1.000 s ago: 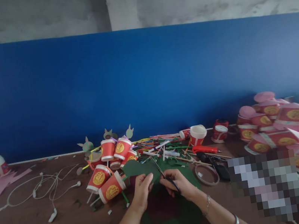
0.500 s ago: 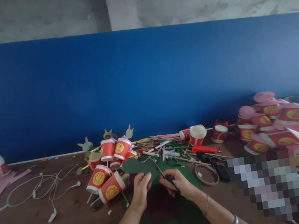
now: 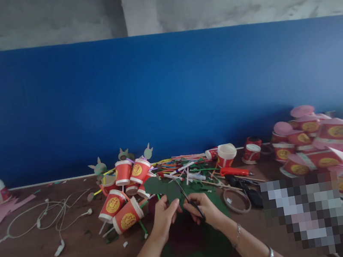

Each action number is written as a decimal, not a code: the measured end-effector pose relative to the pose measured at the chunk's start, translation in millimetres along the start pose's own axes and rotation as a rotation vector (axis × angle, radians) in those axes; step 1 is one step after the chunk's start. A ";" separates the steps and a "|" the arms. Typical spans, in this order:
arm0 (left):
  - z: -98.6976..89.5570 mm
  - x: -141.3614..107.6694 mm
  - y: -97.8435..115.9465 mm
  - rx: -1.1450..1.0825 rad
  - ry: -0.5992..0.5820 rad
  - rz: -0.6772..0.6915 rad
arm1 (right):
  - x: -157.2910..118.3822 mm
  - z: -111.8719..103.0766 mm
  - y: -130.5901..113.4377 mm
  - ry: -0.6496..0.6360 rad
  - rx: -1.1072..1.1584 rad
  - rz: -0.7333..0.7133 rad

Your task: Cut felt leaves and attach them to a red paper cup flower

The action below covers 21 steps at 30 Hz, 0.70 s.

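Step in hand looks like cutting, low ctr of pic: L hand (image 3: 166,218) pinches green paper (image 3: 167,190), R hand (image 3: 206,210) grips scissors (image 3: 185,195) by the handles, blades at the paper's R side; another snip prob. calls for L fingertips kept clear. Red cups (image 3: 128,218) w/ straws lie tilted L of ctr, contents hidden; an upright cup (image 3: 226,154) R of ctr shows its rim, can't tell what's inside, & stacked cups (image 3: 283,153) w/ pink paper (image 3: 302,111) crowd the far R.
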<state>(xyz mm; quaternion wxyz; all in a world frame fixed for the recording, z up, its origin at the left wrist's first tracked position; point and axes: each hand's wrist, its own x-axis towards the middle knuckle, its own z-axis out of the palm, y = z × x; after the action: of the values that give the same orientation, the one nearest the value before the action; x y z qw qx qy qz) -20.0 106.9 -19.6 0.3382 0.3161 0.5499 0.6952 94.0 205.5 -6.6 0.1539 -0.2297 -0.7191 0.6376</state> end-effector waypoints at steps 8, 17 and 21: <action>-2.9 5.4 1.4 -0.150 0.365 0.095 | 0.1 0.4 3.7 -0.033 0.010 0.026; -3.1 5.3 -0.1 -0.090 0.390 0.210 | -1.1 -0.7 9.5 -0.168 -0.020 0.066; -0.9 4.7 -3.0 -0.038 0.292 0.176 | -0.5 0.3 8.2 -0.131 0.010 0.059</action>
<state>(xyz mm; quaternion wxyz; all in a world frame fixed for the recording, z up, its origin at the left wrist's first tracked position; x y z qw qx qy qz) -23.0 110.8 -22.4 0.1985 0.2520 0.5503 0.7709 95.4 205.7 -14.8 0.0889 -0.2080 -0.7174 0.6589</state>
